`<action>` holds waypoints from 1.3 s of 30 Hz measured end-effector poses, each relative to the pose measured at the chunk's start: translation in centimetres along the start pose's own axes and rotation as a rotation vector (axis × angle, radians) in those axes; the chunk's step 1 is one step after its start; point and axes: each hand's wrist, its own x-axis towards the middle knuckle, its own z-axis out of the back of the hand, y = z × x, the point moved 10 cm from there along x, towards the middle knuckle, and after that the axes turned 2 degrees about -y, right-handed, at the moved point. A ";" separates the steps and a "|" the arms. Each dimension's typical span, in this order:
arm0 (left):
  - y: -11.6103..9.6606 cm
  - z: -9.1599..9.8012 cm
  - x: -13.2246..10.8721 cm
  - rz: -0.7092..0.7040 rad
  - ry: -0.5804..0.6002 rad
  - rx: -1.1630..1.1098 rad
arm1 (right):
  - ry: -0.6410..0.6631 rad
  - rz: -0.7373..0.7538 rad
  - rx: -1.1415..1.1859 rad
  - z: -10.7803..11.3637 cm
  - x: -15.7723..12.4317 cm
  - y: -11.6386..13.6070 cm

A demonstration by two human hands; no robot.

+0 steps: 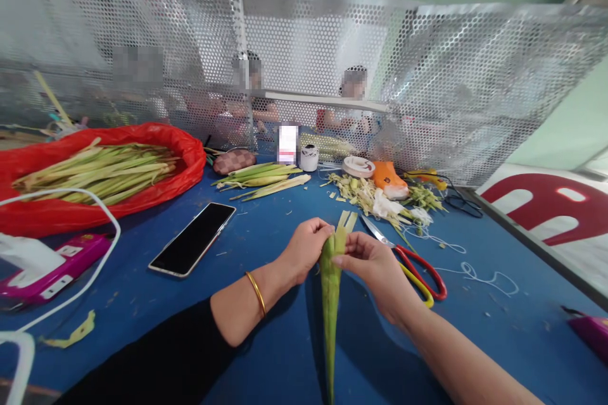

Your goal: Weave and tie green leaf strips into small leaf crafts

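A long green leaf bundle hangs between my hands, its pointed end toward me and its split, paler strips upward. My left hand is closed on its upper left side. On the right side, my right hand pinches the bundle near the base of the pale strips. Scissors with red and yellow handles lie just beyond my right hand, partly hidden by it. Beyond my hands lies a small pile of green leaves.
A red bag of long leaves stands at left, near a black phone and a purple power strip. Leaf scraps, tape and an orange packet lie at back right. People sit behind the perforated metal screen.
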 end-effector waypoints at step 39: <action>-0.7 2.8 0.8 -0.172 -0.268 0.186 | 0.151 -0.109 -0.046 -2.9 -1.9 -1.2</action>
